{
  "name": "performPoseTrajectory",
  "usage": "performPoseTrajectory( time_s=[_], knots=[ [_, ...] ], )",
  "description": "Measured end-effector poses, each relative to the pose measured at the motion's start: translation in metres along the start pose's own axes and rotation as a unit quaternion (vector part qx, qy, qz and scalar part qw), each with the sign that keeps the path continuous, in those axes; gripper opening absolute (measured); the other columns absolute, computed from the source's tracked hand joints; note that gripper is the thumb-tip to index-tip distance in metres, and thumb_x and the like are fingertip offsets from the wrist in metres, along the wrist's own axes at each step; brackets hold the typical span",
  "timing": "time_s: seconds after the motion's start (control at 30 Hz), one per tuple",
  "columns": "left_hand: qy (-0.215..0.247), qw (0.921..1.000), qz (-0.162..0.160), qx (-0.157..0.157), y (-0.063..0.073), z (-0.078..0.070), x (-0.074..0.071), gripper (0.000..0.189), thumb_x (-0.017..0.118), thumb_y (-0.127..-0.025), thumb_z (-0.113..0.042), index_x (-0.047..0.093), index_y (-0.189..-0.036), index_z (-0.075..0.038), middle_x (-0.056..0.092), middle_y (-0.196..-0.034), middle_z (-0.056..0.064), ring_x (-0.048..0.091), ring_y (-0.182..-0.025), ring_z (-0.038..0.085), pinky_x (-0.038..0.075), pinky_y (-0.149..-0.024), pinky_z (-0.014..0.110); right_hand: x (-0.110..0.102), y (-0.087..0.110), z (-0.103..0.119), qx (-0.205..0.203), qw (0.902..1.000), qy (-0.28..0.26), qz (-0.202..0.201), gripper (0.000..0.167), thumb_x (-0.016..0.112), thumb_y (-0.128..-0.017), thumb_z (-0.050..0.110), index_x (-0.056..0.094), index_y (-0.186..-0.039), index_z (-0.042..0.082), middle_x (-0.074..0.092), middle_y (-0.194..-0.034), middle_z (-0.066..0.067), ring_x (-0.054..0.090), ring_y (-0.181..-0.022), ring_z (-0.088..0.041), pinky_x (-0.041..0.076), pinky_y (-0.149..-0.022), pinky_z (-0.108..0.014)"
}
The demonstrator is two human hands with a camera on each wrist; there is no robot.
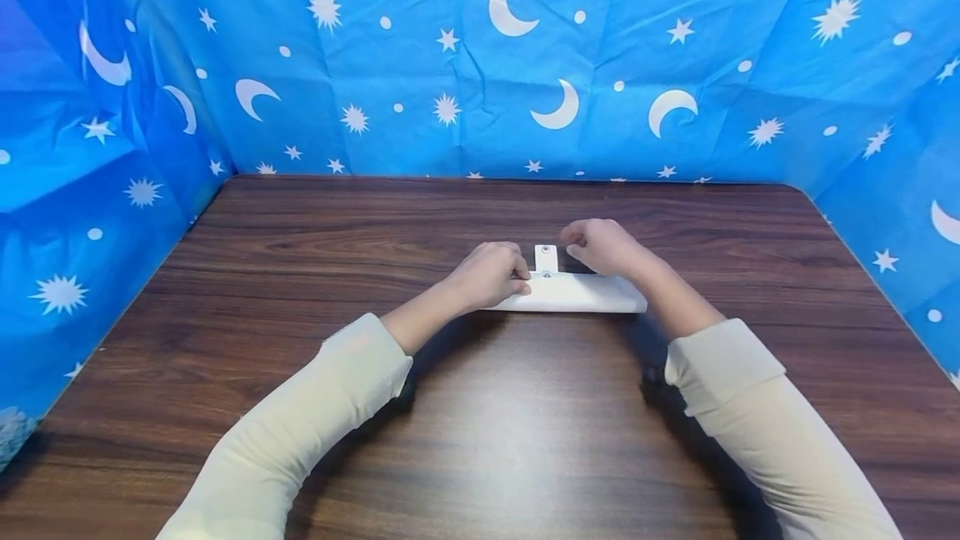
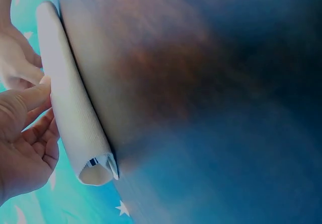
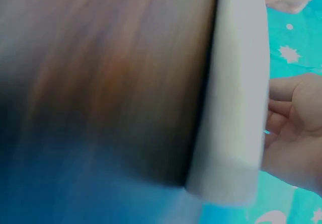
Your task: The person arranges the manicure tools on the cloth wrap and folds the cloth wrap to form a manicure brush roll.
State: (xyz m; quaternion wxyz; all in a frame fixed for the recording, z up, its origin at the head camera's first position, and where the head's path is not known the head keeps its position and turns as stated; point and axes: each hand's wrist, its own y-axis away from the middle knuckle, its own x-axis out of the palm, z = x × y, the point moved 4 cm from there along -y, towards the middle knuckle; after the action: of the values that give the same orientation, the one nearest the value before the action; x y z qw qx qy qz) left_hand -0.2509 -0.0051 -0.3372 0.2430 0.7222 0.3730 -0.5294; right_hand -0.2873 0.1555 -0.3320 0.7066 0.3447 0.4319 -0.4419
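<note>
A white rolled-up pouch (image 1: 581, 293) lies crosswise on the table. Its left end, in the left wrist view, shows a hollow fold with a small dark-and-white tag (image 2: 92, 161) inside. From the middle of its far edge a short white strap (image 1: 546, 258) sticks up, with a metal snap (image 1: 546, 249) near its tip. My left hand (image 1: 493, 275) pinches the pouch left of the strap, thumb on the near side. My right hand (image 1: 603, 247) hovers behind the right half, just right of the strap, fingers loosely bent with nothing visible in them.
The dark wood-grain table (image 1: 225, 357) reaches back to a blue cloth (image 1: 420, 65) printed with moons and stars, which also hangs along both sides. A greyish textured thing (image 1: 13, 433) shows at the far left edge.
</note>
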Motion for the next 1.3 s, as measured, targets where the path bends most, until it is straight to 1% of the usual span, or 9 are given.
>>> performPoseTrajectory(
  time_s=[0.1, 0.17, 0.3, 0.4, 0.57, 0.73, 0.87, 1.1, 1.3],
  knots=[
    [0.013, 0.9999, 0.007, -0.007, -0.002, -0.001, 0.002, 0.017, 0.067, -0.085, -0.022, 0.072, -0.095, -0.009, 0.062, -0.091, -0.001, 0.057, -0.085, 0.011, 0.044, -0.079, 0.026, 0.008, -0.009, 0.001, -0.008, 0.9996, -0.023, 0.013, 0.03, 0.049, -0.094, 0.006, 0.055, -0.121, -0.004, 0.058, -0.117, -0.022, 0.053, -0.11, -0.034, 0.04, -0.091, -0.046],
    [0.019, 0.9997, 0.009, -0.011, -0.002, -0.001, 0.002, 0.016, 0.067, -0.085, -0.021, 0.072, -0.095, -0.009, 0.063, -0.091, -0.001, 0.057, -0.084, 0.011, 0.044, -0.077, 0.026, 0.01, -0.012, 0.002, -0.013, 0.9993, -0.036, 0.005, 0.028, 0.05, -0.093, 0.005, 0.059, -0.118, -0.003, 0.059, -0.116, -0.02, 0.053, -0.109, -0.033, 0.041, -0.09, -0.045],
    [0.018, 0.9998, 0.003, -0.01, -0.003, -0.001, 0.001, 0.013, 0.067, -0.085, -0.019, 0.073, -0.092, -0.009, 0.063, -0.089, -0.001, 0.058, -0.082, 0.01, 0.044, -0.075, 0.025, 0.007, -0.011, 0.003, -0.007, 0.9977, -0.058, -0.033, 0.021, 0.054, -0.091, 0.004, 0.066, -0.108, 0.001, 0.064, -0.106, -0.016, 0.058, -0.096, -0.028, 0.045, -0.081, -0.041],
    [0.013, 0.9999, 0.0, -0.008, -0.004, 0.0, 0.001, 0.012, 0.067, -0.085, -0.019, 0.073, -0.09, -0.01, 0.064, -0.088, -0.001, 0.058, -0.08, 0.01, 0.045, -0.074, 0.025, 0.004, -0.007, 0.005, -0.007, 0.9964, -0.066, -0.052, 0.016, 0.057, -0.09, 0.005, 0.068, -0.102, 0.002, 0.066, -0.096, -0.013, 0.057, -0.082, -0.024, 0.045, -0.072, -0.037],
    [-0.008, 0.9999, -0.008, 0.002, -0.004, -0.002, 0.0, 0.009, 0.067, -0.086, -0.018, 0.073, -0.086, -0.011, 0.062, -0.084, -0.003, 0.056, -0.075, 0.009, 0.045, -0.071, 0.025, 0.003, 0.004, 0.01, -0.026, 0.9961, -0.062, -0.057, 0.012, 0.06, -0.089, 0.007, 0.069, -0.096, 0.005, 0.066, -0.089, -0.007, 0.055, -0.075, -0.02, 0.045, -0.066, -0.033],
    [-0.04, 0.9989, -0.02, 0.012, -0.004, -0.005, -0.001, 0.012, 0.063, -0.086, -0.012, 0.073, -0.079, -0.011, 0.059, -0.078, -0.004, 0.053, -0.068, 0.009, 0.043, -0.072, 0.027, 0.005, 0.014, 0.014, -0.058, 0.9948, -0.053, -0.065, 0.01, 0.064, -0.085, 0.005, 0.071, -0.092, 0.006, 0.067, -0.088, -0.006, 0.057, -0.076, -0.02, 0.045, -0.068, -0.035],
    [-0.053, 0.9981, -0.029, 0.014, -0.003, -0.007, -0.002, 0.014, 0.061, -0.084, -0.009, 0.072, -0.078, -0.012, 0.059, -0.078, -0.003, 0.052, -0.067, 0.01, 0.043, -0.072, 0.028, 0.006, 0.02, 0.016, -0.068, 0.9947, -0.043, -0.065, 0.009, 0.066, -0.084, 0.005, 0.072, -0.091, 0.006, 0.068, -0.088, -0.006, 0.058, -0.078, -0.019, 0.045, -0.069, -0.035],
    [-0.051, 0.9981, -0.033, 0.007, -0.005, -0.007, -0.002, 0.012, 0.061, -0.085, -0.01, 0.073, -0.081, -0.012, 0.064, -0.082, -0.004, 0.055, -0.068, 0.008, 0.045, -0.071, 0.027, 0.007, 0.026, 0.02, -0.088, 0.994, -0.011, -0.064, 0.009, 0.066, -0.083, 0.005, 0.072, -0.09, 0.005, 0.068, -0.09, -0.007, 0.06, -0.08, -0.02, 0.046, -0.068, -0.036],
    [-0.04, 0.9984, -0.039, -0.012, -0.005, -0.008, -0.003, 0.013, 0.06, -0.085, -0.011, 0.074, -0.084, -0.013, 0.067, -0.087, -0.005, 0.058, -0.073, 0.009, 0.047, -0.072, 0.028, 0.007, 0.028, 0.023, -0.12, 0.9899, 0.014, -0.074, 0.008, 0.068, -0.082, 0.004, 0.072, -0.089, 0.005, 0.068, -0.089, -0.007, 0.062, -0.083, -0.022, 0.047, -0.071, -0.037]
  ],
)
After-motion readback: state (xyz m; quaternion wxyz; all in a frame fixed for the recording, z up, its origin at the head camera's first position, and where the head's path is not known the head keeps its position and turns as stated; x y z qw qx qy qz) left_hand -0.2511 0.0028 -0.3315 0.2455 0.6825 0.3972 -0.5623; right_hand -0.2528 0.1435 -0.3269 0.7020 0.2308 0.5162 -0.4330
